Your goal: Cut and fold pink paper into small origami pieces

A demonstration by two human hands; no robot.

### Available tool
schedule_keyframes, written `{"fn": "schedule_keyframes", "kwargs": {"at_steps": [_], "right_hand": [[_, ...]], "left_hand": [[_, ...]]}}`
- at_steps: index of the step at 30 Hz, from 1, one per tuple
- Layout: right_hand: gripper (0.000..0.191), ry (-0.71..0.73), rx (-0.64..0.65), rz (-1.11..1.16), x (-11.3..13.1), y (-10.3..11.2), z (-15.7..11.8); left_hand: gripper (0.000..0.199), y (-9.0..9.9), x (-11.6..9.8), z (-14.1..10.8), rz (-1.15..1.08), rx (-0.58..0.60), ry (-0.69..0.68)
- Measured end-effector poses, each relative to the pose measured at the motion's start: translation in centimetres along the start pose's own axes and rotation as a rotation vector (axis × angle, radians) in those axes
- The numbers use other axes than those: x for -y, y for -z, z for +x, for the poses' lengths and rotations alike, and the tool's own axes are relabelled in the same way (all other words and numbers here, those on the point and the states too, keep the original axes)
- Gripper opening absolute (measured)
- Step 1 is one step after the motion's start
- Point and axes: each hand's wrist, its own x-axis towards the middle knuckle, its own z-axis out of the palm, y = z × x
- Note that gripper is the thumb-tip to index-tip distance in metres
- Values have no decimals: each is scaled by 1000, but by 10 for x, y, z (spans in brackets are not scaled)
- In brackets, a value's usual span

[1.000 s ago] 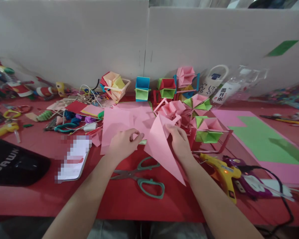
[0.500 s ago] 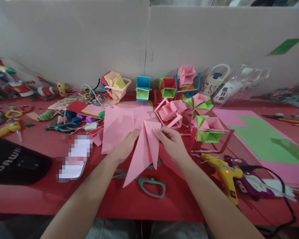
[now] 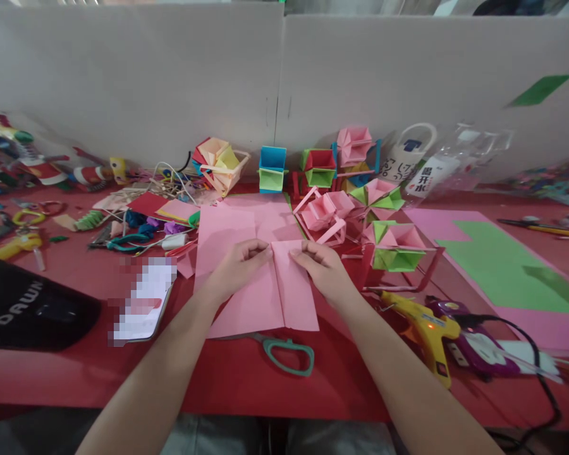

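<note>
A creased pink paper (image 3: 290, 284) hangs between my two hands, spread fairly flat with a fold line running down its middle. My left hand (image 3: 241, 265) pinches its upper left part between thumb and fingers. At the upper right edge, my right hand (image 3: 318, 268) grips it the same way. Behind the held paper, more pink sheets (image 3: 225, 224) lie on the red table (image 3: 284, 398). Scissors with a green handle (image 3: 289, 371) rest just below the paper's lower edge, their blades partly covered by it.
Folded paper models (image 3: 398, 246) stand at the back and right. A yellow glue gun (image 3: 429, 325) with a cable lies right of my right forearm. On the left are a phone (image 3: 146, 300), a black cup (image 3: 38, 309) and craft scraps. Green paper (image 3: 512, 265) lies far right.
The pink paper has opened out from narrow, pointed folds into a wider, flatter shape. My left hand has moved slightly right and its fingers now show curled at the top edge.
</note>
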Motion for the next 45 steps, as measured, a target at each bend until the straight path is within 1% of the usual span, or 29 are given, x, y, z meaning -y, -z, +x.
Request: {"fn": "schedule_keyframes", "kwargs": {"at_steps": [3, 8, 10, 13, 22, 29, 32, 35, 37, 40, 42, 45], "right_hand": [[22, -3, 31, 21, -3, -1, 1], [32, 96, -52, -74, -4, -1, 3], [33, 109, -50, -116, -4, -1, 3], [34, 85, -31, -134, -4, -2, 3], [39, 71, -52, -178, -4, -3, 2], [37, 131, -34, -220, 1, -3, 1], [40, 122, -87, -212, -3, 0, 3], [41, 105, -133, -235, -10, 4, 7], [39, 111, -133, -270, -16, 7, 10], [40, 137, -138, -320, -23, 8, 15], [41, 152, -153, -331, -28, 7, 20], [40, 151, -193, -284, -34, 2, 29]], "left_hand": [[19, -2, 0, 2, 38, -77, -24], [18, -4, -1, 2, 99, -71, -82], [18, -6, 0, 2, 117, -77, -102], [19, -7, 1, 3, 114, -107, -116], [18, -6, 1, 3, 104, -132, -109], [16, -3, 0, 3, 102, -99, -73], [14, 1, 6, 3, 205, -131, -86], [18, 5, 12, 2, 436, -154, -136], [22, 4, 14, 2, 580, -128, -197], [24, 0, 14, 1, 698, -56, -273], [28, -4, 14, 2, 744, -21, -289], [33, -6, 16, 4, 813, -28, -298]]}}
